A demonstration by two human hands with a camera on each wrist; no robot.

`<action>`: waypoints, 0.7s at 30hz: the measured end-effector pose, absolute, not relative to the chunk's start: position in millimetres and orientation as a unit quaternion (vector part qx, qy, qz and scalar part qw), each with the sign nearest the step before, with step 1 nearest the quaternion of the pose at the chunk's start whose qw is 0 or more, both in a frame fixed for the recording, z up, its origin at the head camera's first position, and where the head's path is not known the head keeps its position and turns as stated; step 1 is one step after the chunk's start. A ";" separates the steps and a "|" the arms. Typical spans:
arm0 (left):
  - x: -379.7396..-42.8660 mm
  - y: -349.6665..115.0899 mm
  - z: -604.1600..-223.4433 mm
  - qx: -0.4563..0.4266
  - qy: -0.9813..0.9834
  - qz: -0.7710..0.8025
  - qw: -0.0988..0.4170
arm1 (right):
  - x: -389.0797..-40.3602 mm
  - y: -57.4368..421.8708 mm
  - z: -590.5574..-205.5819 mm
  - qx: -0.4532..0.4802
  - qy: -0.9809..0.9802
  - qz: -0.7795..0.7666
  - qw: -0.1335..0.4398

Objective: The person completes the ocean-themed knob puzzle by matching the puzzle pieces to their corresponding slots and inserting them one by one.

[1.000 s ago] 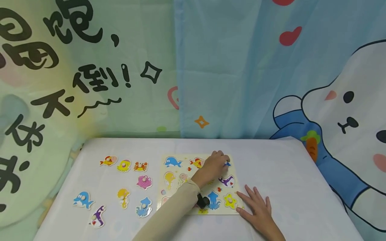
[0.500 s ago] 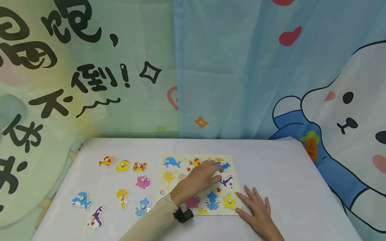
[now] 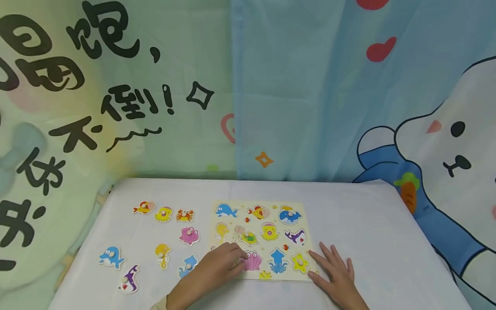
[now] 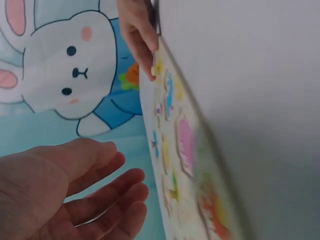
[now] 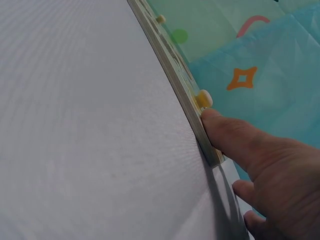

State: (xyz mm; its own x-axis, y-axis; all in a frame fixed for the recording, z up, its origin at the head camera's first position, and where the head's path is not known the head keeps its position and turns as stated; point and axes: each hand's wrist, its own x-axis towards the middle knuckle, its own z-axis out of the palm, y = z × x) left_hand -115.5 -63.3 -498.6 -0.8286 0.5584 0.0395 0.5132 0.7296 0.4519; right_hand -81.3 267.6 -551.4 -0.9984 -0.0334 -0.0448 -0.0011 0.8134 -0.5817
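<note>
- The pale-yellow puzzle board (image 3: 274, 217) lies flat on the white-covered table (image 3: 372, 228), its pictures set in rows.
- A yellow star (image 3: 299, 262) with a pale knob sits in the board's near right corner; a turtle (image 3: 246, 235) lies in the middle row and a blue whale (image 3: 289, 215) at the far right.
- The pink shell picture (image 3: 253, 261) on the board is just beside the left hand (image 3: 221, 265), whose fingers bend loosely around nothing, thumb apart from them.
- That hand blocks the board's near left corner from the head view.
- The right hand (image 3: 337, 275) is spread, its thumb and forefinger at the board's right edge.
- Left of the board lie loose cutouts: a red-and-yellow fish (image 3: 144, 207), yellow octopus (image 3: 164, 214), orange crab (image 3: 185, 215), pink shell piece (image 3: 189, 236), yellow seahorse (image 3: 162, 255), blue dolphin (image 3: 112, 257), purple-and-white piece (image 3: 129, 279) and blue squid (image 3: 188, 265).
- Behind hangs a printed green-and-blue backdrop (image 3: 286, 94).
</note>
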 end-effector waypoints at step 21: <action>-70.7 -274.8 -492.6 0.023 0.982 0.153 0.107 | -82.5 270.6 -553.8 -0.010 0.955 -0.297 0.025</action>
State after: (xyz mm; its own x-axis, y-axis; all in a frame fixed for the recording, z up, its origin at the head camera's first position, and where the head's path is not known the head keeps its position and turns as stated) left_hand -70.7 -274.8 -492.6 -0.9758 0.0788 -0.2038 0.0130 0.9520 0.3059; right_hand -82.5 270.6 -553.8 -0.9986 -0.0329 -0.0414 -0.0037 0.8240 -0.5666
